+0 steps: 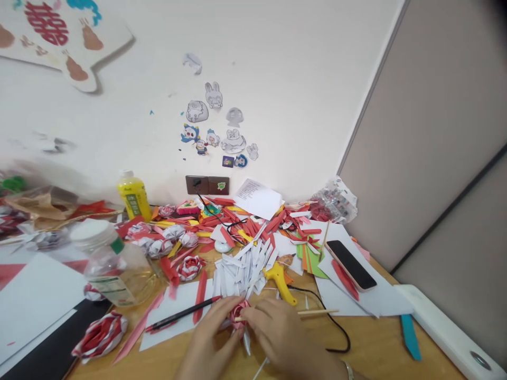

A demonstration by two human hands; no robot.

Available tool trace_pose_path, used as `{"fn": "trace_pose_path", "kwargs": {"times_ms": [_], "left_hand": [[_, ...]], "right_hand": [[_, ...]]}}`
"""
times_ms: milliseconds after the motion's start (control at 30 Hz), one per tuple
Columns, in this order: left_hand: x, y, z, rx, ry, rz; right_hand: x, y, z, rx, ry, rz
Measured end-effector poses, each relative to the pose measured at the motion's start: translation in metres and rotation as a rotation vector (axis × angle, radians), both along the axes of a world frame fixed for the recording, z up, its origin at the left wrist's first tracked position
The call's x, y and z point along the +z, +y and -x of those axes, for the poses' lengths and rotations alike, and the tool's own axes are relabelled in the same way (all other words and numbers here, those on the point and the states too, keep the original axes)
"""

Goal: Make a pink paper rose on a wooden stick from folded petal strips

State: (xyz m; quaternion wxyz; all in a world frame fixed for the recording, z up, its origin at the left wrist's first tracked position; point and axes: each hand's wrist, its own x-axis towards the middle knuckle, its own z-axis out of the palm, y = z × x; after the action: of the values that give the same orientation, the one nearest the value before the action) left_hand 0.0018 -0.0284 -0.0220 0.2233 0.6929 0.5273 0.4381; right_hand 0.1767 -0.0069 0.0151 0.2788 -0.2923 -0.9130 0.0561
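My left hand [209, 338] and my right hand [279, 332] meet at the table's near edge, fingers pinched around a small red-and-white paper rose [238, 312]. A thin wooden stick [317, 312] runs through the rose and pokes out to the right. Just behind the hands lies a heap of white folded paper strips [243, 269]. A black pencil [180, 315] rests on a white sheet to the left.
A yellow glue gun [282, 281] with a black cord [336, 330] lies right of the strips. A phone [350, 264] sits on paper at the right. A clear bottle [119, 266], a yellow bottle [133, 196], finished paper roses [101, 335] and red scraps cover the wooden table [376, 348].
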Motion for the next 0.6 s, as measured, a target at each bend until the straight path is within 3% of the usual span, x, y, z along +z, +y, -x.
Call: {"fn": "trace_pose_path", "kwargs": {"times_ms": [300,433,600], "left_hand": [[-0.004,0.002,-0.001,-0.031,0.007,-0.023],[0.0,-0.001,-0.002,-0.056,0.014,-0.03],[0.011,-0.003,-0.004,-0.101,0.076,-0.091]], "right_hand": [[-0.009,0.005,0.0,-0.003,0.09,0.008],[-0.006,0.003,0.001,-0.006,0.153,0.18],[0.001,0.003,0.004,-0.119,0.286,0.393]]}}
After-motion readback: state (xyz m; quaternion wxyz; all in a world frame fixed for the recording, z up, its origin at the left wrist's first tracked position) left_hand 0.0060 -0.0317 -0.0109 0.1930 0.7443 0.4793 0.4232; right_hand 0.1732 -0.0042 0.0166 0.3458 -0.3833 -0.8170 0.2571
